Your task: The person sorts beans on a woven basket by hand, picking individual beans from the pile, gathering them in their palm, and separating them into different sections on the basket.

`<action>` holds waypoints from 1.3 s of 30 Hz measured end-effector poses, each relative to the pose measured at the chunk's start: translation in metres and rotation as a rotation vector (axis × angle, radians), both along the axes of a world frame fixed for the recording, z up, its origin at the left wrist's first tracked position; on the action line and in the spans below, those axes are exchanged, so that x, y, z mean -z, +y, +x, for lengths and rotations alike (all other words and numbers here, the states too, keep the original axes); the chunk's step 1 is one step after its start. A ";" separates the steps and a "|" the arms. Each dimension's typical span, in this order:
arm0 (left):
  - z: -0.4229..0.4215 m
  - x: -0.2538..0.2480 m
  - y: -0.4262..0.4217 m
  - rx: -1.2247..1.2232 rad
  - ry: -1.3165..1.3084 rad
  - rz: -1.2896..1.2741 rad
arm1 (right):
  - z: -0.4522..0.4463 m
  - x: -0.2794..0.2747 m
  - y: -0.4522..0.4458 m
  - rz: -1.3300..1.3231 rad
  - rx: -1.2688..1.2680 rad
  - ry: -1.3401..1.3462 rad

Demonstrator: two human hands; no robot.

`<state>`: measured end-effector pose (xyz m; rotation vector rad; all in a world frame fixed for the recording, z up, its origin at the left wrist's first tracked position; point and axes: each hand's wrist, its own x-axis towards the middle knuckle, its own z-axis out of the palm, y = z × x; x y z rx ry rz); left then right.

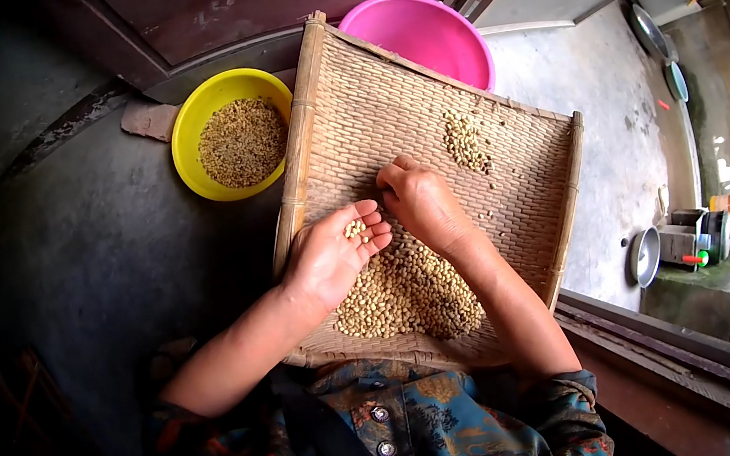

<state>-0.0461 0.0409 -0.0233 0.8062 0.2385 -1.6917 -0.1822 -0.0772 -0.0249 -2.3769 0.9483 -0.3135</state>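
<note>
Apparently only partway along, judging by the uneven spread on the woven tray: shows a large pile of beans toward 7 o'clock, along the near edge, against a much smaller cluster of beans set apart toward 2 o'clock. Seems, on that basis, to leave most in the near pile. Holds a few pale beans in the left hand, palm up and loosely cupped; curls the right hand inward just beside it, fingertips hidden, so cannot tell whether pinching anything. Around the tray, find a yellow bowl partly filled with brownish seeds at 10 o'clock, beyond it a brick; a pink basin at 12, partly hidden behind the tray; a metal basin well apart at 4. Hides some of the pile's upper edge behind both hands, otherwise looks unobstructed.
</note>
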 end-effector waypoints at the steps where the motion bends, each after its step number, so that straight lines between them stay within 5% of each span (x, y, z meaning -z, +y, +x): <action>1: 0.000 0.000 0.000 0.002 0.000 -0.005 | 0.000 0.001 0.000 -0.017 0.003 0.033; 7: -0.001 0.000 0.000 -0.003 -0.027 0.007 | -0.019 -0.007 -0.016 0.078 0.060 0.015; 9: -0.002 -0.005 -0.002 -0.003 -0.040 0.032 | -0.020 -0.039 -0.018 0.350 0.134 0.022; 12: -0.002 -0.008 -0.002 -0.046 0.041 -0.025 | -0.022 -0.064 -0.004 0.846 0.127 -0.330; 16: 0.004 -0.021 -0.004 -0.062 0.183 -0.113 | -0.035 -0.034 -0.002 -0.230 0.046 0.038; 17: 0.005 -0.021 -0.005 -0.069 0.224 -0.162 | -0.034 -0.024 0.004 -0.283 -0.054 0.094; 22: 0.007 -0.025 -0.008 -0.067 0.247 -0.181 | -0.002 0.008 0.033 -0.381 -0.421 -0.138; 26: 0.008 -0.022 -0.007 -0.038 0.230 -0.143 | -0.014 0.019 0.018 -0.452 -0.603 -0.043; 39: 0.008 -0.020 -0.007 0.027 0.217 -0.156 | -0.070 0.009 -0.045 -0.568 -0.341 0.048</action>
